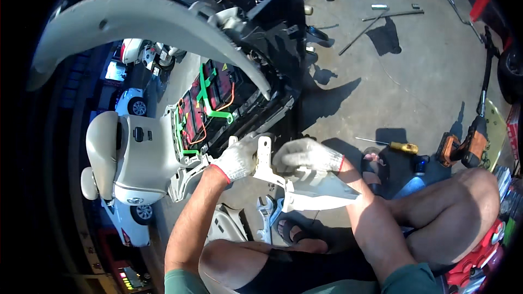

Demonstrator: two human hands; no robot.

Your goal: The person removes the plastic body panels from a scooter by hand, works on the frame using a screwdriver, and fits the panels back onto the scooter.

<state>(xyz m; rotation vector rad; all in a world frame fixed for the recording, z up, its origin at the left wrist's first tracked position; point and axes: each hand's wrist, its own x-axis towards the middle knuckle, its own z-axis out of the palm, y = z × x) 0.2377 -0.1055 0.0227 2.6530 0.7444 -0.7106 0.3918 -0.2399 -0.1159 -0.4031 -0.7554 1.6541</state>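
Observation:
A white plastic body panel with a narrow upright tab hangs between my hands, in front of the scooter's open battery bay. My left hand, in a white knit glove with a red cuff, closes on the tab from the left; its fingertips are partly hidden behind it. Just right of the tab, my right hand, gloved alike, has its fingers curled together above the panel. Whatever its fingers hold is hidden. Beyond my left hand, red-and-black batteries sit under green straps with orange wires.
A pale seat lies at left, and a curved grey fender arches overhead. On the floor are wrenches, a yellow-handled screwdriver, a cordless drill, a small black work light, metal rods and a dark cloth.

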